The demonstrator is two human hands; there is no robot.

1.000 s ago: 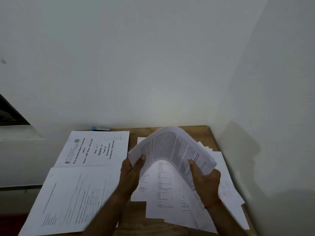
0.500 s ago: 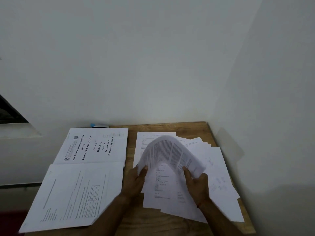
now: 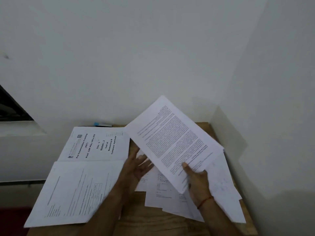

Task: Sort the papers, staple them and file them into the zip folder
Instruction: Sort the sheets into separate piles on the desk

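Two hands busy over a wooden desk (image 3: 153,223) tucked into a corner of white walls (image 3: 153,57). In the right hand (image 3: 198,183), thumb on top and fingers out of sight beneath, a printed sheet (image 3: 173,142), pinched at its near corner, lifted clear of the desk and tilted, far corner raised in front of the wall, dense lines of text upside down to the camera. Cannot tell whether one sheet or several held together. Just left of that grip, the left hand (image 3: 136,166): released, palm turned up, fingers spread and relaxed, grasping nothing, tips close under the lifted sheet's left edge; touching it or not, cannot tell. Around the right wrist, a red thread (image 3: 205,200). Below both hands, on the right half of the desk, a loose pile of papers (image 3: 223,193), fanned and overlapping, edges out of line. On the left half, two more papers lying flat, one beyond the other and touching: far, a cover page (image 3: 95,143) headed "Pre Examination Training", print running sideways; near, a page with a small table (image 3: 76,191) printed on it, slightly blurred, covering the desk's left edge. At the far edge, just behind the cover page, a small blue-and-white object (image 3: 102,124), mostly hidden, too little on show to name.
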